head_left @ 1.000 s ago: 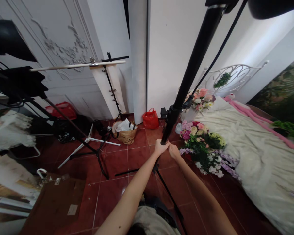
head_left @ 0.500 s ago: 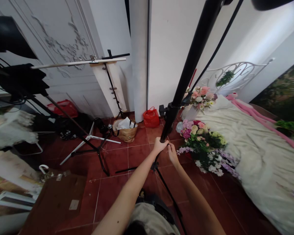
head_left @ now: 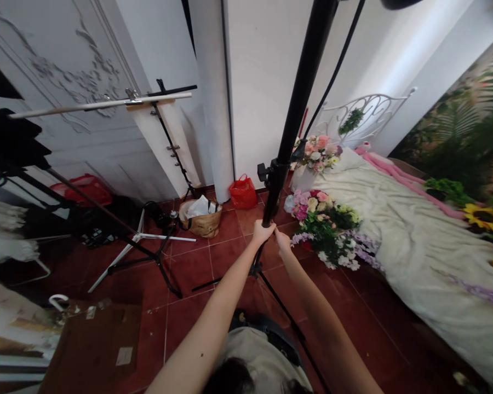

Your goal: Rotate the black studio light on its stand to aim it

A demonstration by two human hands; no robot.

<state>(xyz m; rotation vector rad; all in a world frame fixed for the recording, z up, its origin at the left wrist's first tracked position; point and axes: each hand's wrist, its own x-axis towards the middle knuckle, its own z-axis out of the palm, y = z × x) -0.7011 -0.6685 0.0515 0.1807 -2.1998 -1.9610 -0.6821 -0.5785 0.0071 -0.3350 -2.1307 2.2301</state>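
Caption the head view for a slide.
Left hand grips a black light stand, right hand beside it, flowers on red tiles.

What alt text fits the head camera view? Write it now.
The left hand grips a black stand pole, with the right hand close beside it. Flowers lie beside a bed with a cream cover, on a red tiled floor.

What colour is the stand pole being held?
The stand pole is black; head view.

Light stand (head_left: 302,93) top cut off
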